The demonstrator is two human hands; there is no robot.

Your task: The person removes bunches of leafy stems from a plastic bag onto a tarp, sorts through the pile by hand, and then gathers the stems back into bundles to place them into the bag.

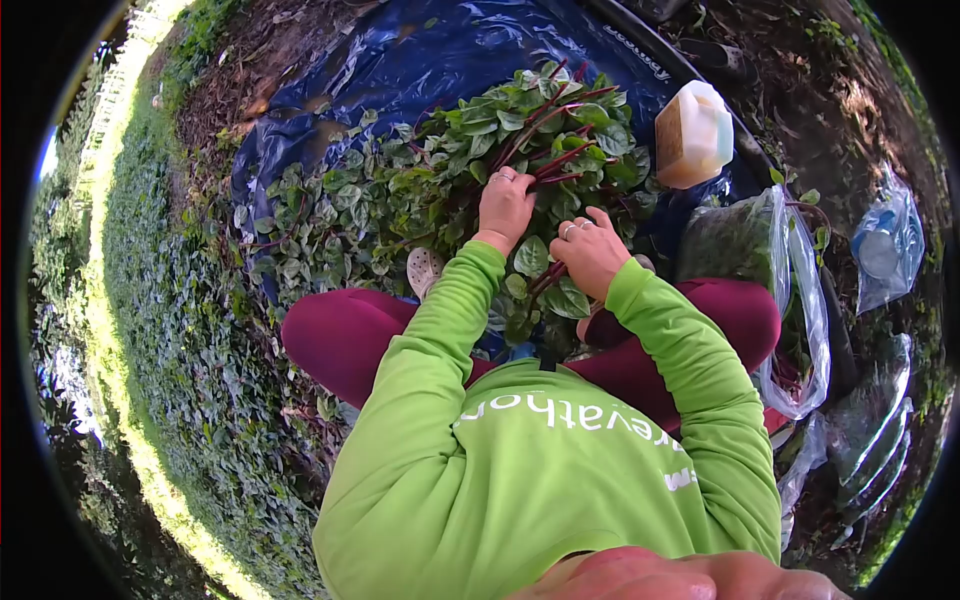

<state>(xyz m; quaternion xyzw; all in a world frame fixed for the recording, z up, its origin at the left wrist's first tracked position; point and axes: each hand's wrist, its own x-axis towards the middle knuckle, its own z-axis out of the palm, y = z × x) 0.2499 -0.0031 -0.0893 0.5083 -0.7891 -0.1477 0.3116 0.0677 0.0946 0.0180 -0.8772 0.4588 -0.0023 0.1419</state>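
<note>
A big heap of leafy greens with dark red stems, looking like Malabar spinach, lies in front of my crossed legs. My left hand is closed at the near side of the heap, its fingers on several red stems that point up and right. Close beside it, my right hand has its fingers curled over a few red-stemmed sprigs, whose leaves hang toward my lap. Rings show on both hands. The fingertips are partly hidden among leaves.
Under the heap spreads a blue plastic sheet. A whitish plastic jug stands at the right. Nearby are a clear bag of greens, a clear bag with a round container and other clear plastic. Low plants cover the left ground.
</note>
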